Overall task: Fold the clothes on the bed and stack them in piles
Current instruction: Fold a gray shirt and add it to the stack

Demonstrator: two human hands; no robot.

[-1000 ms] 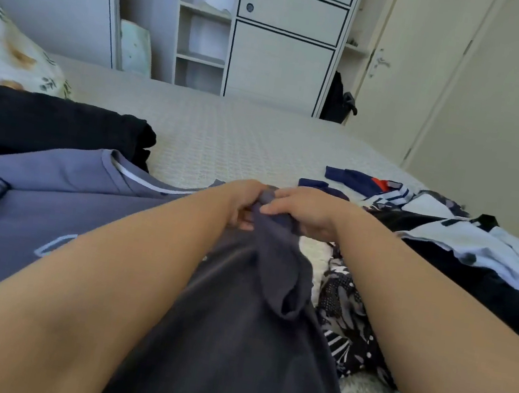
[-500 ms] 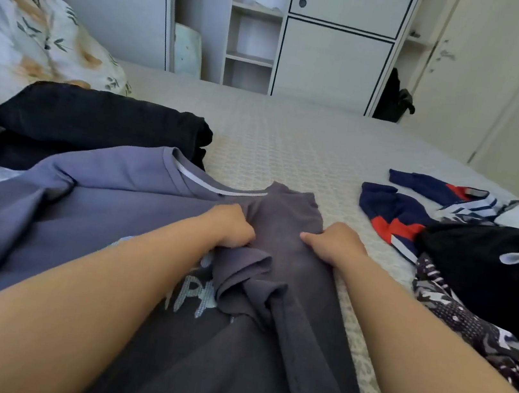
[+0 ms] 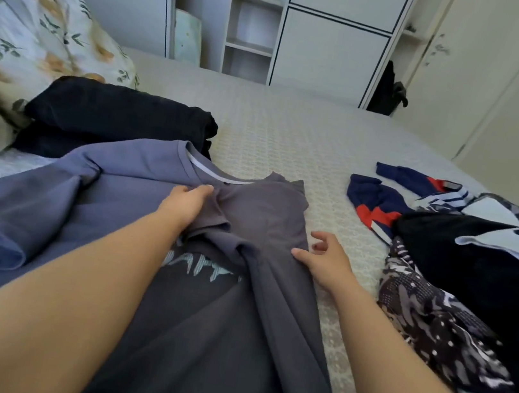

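Note:
A dark grey T-shirt with pale printed letters lies lengthwise on the bed in front of me, its right side folded inward. It overlaps a blue-grey T-shirt spread out to the left. My left hand rests flat on the grey shirt's upper left part, fingers extended. At the shirt's right edge my right hand has its thumb on the cloth and its fingers loosely spread over the bedcover.
A folded black garment sits at the left beside a floral pillow. Unfolded clothes lie at the right: a navy-and-red piece, a patterned black-and-white piece, a black one. White cupboards stand beyond the patterned bedcover.
Both hands have let go of the bunched grey cloth and opened. They moved apart, and the shirt's top now lies flatter on the bed.

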